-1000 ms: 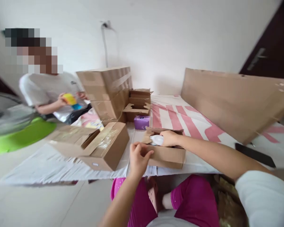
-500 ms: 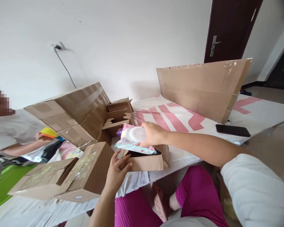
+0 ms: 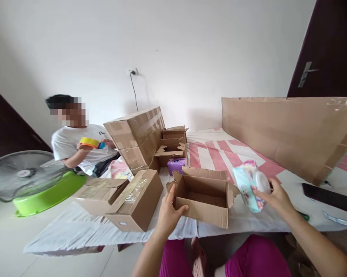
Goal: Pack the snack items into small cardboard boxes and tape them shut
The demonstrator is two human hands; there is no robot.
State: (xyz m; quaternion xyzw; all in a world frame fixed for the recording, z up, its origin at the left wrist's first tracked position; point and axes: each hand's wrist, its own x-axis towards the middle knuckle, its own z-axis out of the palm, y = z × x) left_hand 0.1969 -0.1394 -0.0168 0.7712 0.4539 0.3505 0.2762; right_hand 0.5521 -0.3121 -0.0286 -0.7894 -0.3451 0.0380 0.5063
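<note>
In front of me a small cardboard box [image 3: 203, 209] stands with its flaps open, and its inside shows bare brown walls. My left hand [image 3: 173, 206] holds the box's near left corner, thumb along the near flap and fingers at the left side. To the right of the box, my right hand [image 3: 273, 194] grips a pack of wet wipes [image 3: 248, 184] by its white round lid end. The pack is pale blue and pink, tilted and held above the cloth. Behind the open box sits a purple pack [image 3: 176, 164].
Two taped boxes [image 3: 133, 200] stand at my left, with a tall carton [image 3: 138, 138] and more open boxes [image 3: 170, 148] behind. A large cardboard panel [image 3: 285, 134] and a phone [image 3: 331, 197] are at right. Beyond a green-based fan [image 3: 46, 194], another person [image 3: 83, 148] holds a yellow object.
My right hand has moved the wipes pack from over the box out to its right, uncovering the box's inside. My left hand stays at the box's left corner. The view has swung left.
</note>
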